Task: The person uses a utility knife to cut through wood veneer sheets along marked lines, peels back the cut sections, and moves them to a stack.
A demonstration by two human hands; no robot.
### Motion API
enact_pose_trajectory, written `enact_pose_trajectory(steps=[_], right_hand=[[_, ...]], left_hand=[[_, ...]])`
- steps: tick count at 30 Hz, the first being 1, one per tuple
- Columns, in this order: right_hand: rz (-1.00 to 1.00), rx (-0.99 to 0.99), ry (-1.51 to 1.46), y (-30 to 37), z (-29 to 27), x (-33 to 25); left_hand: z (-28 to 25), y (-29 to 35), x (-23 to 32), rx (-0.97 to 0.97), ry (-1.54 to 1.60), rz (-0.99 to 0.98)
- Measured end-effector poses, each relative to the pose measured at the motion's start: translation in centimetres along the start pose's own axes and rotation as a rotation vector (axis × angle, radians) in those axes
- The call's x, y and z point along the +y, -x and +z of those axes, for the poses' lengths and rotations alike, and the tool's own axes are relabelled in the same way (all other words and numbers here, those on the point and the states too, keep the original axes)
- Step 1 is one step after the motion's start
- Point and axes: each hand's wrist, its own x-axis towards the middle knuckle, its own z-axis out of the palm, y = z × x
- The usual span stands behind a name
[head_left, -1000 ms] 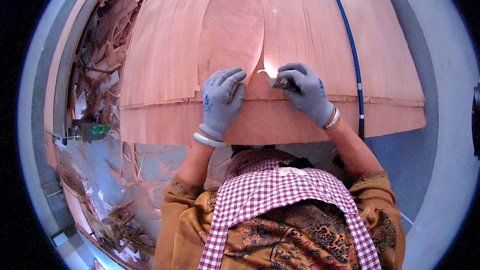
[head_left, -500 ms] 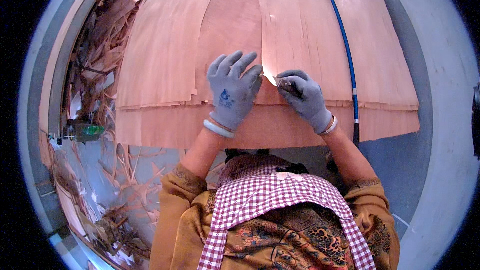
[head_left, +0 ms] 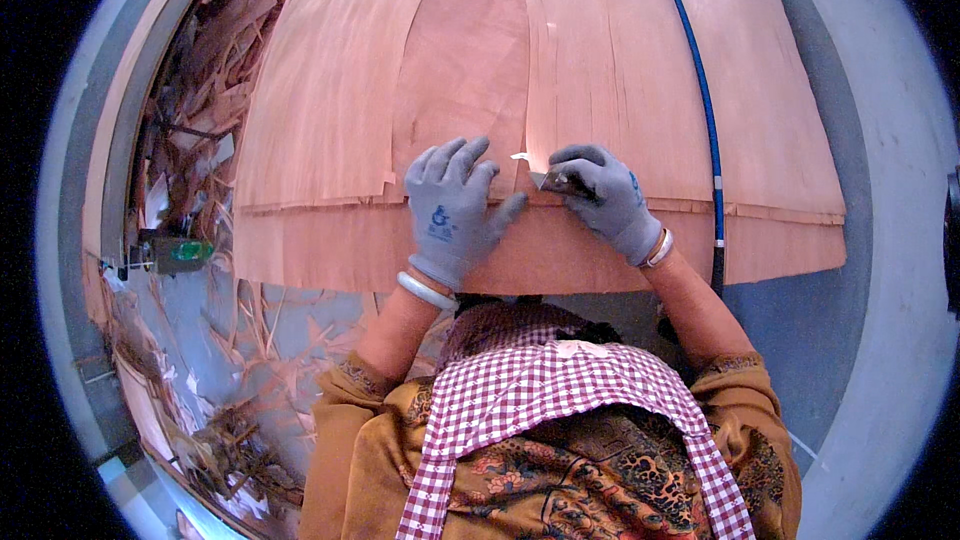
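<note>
Thin pinkish-brown wood veneer sheets (head_left: pixel 620 70) lie in a stack before me. A long, pointed-oval opening between the upper sheets shows the sheet beneath (head_left: pixel 465 50). My left hand (head_left: pixel 450 202), in a grey glove, rests with fingers spread on the veneer by the lower end of this opening. In my right hand (head_left: pixel 605 202), also gloved, is a small dark knife (head_left: pixel 567 183), its thin blade pointing left at the veneer seam. Just above the blade, a small white scrap (head_left: pixel 519 156) stands out at the seam.
A blue hose or rod (head_left: pixel 697 50) runs lengthwise over the sheets on the right. Veneer scraps (head_left: pixel 215 60) are heaped along the left side, with more strips on the floor (head_left: pixel 270 315). A green object (head_left: pixel 190 251) sits by the left frame.
My left hand has moved down and slightly left, away from the seam. The right hand, with the knife, has shifted slightly down. The bright raised patch between the hands has shrunk.
</note>
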Motion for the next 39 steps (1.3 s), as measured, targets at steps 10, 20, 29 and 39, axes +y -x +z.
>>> enact_pose_trajectory(steps=[10, 20, 29, 39], right_hand=[[-0.078, -0.087, 0.169, -0.8, 0.1, -0.9], [-0.170, -0.137, 0.281, -0.7, 0.0, -0.3], [-0.231, -0.179, 0.347, -0.4, 1.0, 0.3], [-0.077, -0.004, 0.129, 1.0, -4.9, 0.1]], left_hand=[[1.6, 1.5, -0.7, 0.035, 0.167, -0.199], [1.4, 0.9, -0.5, 0.020, 0.185, 0.024], [2.9, 2.0, -1.0, -0.100, 0.061, 0.114], [3.7, 2.0, -1.4, -0.266, -0.048, 0.207]])
